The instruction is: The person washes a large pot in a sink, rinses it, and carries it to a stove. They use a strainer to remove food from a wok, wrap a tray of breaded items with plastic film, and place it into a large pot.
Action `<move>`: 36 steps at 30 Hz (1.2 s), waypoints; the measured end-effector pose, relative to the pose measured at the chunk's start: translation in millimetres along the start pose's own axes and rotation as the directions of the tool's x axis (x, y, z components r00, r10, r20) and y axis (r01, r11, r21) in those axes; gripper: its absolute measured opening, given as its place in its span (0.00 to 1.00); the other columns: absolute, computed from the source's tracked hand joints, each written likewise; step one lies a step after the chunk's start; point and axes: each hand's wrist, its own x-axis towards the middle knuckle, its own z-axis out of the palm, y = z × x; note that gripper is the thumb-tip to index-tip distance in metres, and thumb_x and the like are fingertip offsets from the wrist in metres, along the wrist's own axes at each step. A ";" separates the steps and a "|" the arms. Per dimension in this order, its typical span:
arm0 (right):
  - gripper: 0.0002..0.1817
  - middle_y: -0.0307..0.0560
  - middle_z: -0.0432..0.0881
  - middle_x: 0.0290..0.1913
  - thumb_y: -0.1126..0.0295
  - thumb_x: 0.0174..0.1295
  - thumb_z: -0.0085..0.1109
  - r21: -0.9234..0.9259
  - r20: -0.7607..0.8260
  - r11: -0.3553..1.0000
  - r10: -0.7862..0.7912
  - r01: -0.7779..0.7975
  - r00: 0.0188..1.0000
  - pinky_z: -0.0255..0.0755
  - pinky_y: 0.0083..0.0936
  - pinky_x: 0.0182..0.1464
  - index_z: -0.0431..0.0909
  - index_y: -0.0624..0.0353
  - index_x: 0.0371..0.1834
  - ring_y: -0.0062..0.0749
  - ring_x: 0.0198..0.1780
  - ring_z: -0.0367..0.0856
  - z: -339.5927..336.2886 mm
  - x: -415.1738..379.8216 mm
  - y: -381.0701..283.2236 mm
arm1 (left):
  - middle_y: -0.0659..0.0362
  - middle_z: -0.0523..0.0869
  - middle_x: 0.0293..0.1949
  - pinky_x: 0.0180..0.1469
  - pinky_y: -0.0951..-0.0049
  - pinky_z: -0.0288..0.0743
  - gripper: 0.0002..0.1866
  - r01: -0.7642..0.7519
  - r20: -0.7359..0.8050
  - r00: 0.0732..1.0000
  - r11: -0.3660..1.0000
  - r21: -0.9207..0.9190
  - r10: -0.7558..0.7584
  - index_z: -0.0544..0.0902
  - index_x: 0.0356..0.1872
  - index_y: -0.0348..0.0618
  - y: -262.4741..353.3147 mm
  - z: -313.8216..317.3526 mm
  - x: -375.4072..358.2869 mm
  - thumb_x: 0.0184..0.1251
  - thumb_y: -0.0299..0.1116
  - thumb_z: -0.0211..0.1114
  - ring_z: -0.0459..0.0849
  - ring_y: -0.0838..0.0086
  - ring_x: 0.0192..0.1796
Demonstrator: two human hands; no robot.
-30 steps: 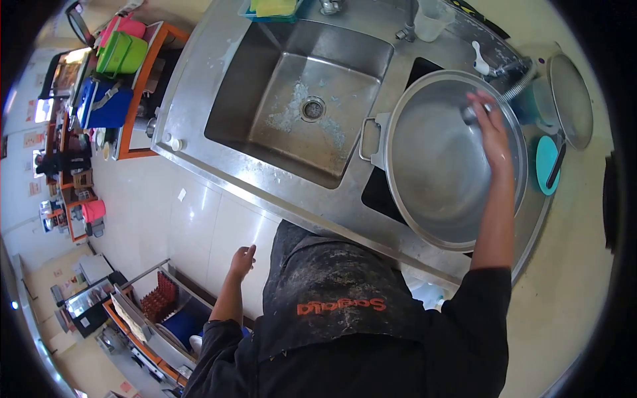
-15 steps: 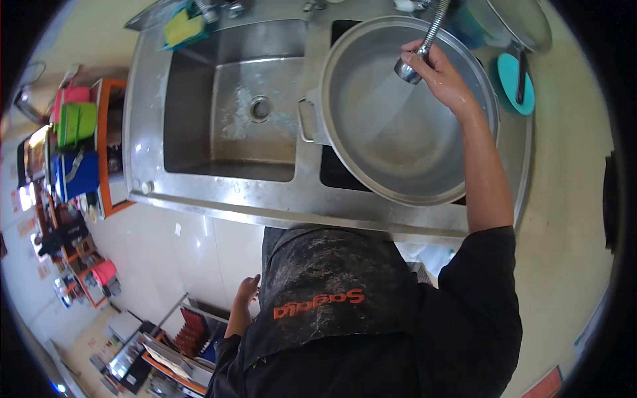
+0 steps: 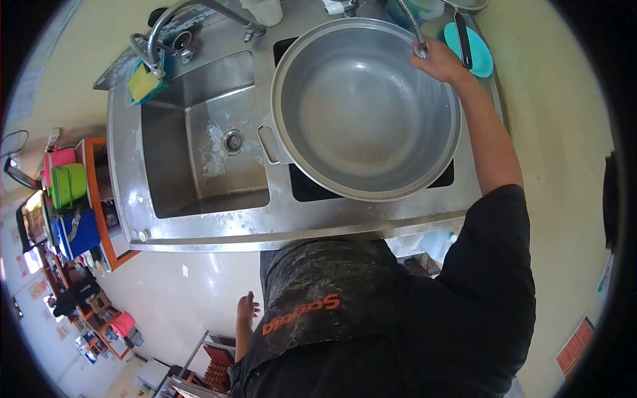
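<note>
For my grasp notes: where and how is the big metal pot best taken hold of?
Likely by the loop handle on the pot's left side, the left hand coming from the left and curling round it: it juts beyond the round rim, with a gap for fingers. No opposite handle shows.

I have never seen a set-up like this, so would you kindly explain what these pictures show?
There is no machine here: a person works with two bare hands. All three pictures come from one camera on the person's head, looking down, about half a second apart; the last is now.

On the metal counter, a large metal pan sits beside a sink basin. A yellow sponge is at the far left and a turquoise dish at the far right.

The right hand holds the end of a flexible metal hose near the pan's rim. The left hand hangs empty.
</note>
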 end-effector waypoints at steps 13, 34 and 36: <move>0.31 0.59 0.84 0.49 0.49 0.53 0.73 -0.056 -0.408 0.972 0.187 -0.229 0.894 0.75 0.44 0.56 0.79 0.58 0.55 0.55 0.52 0.82 70.8 63.2 -8.8 | 0.56 0.83 0.30 0.23 0.68 0.69 0.29 -0.001 0.052 0.999 0.996 -0.089 0.005 0.77 0.51 0.40 -23.2 15.5 -8.7 0.73 0.60 0.53 0.79 0.72 0.21; 0.26 0.42 0.84 0.38 0.61 0.53 0.77 0.825 0.117 0.550 0.057 -0.129 0.991 0.78 0.24 0.43 0.77 0.62 0.51 0.26 0.39 0.84 63.6 -25.4 -73.1 | 0.55 0.84 0.24 0.26 0.72 0.74 0.25 -0.276 -0.041 0.959 0.955 0.107 0.282 0.81 0.37 0.34 94.4 9.7 -61.7 0.74 0.53 0.57 0.82 0.74 0.23; 0.26 0.45 0.84 0.40 0.63 0.55 0.75 0.862 0.201 0.454 0.102 -0.225 0.974 0.79 0.25 0.44 0.76 0.63 0.53 0.29 0.41 0.85 78.2 -39.7 -68.7 | 0.56 0.84 0.25 0.30 0.72 0.76 0.21 -0.455 -0.066 0.883 0.882 0.126 0.465 0.82 0.37 0.33 173.8 6.4 -87.8 0.73 0.46 0.58 0.82 0.73 0.26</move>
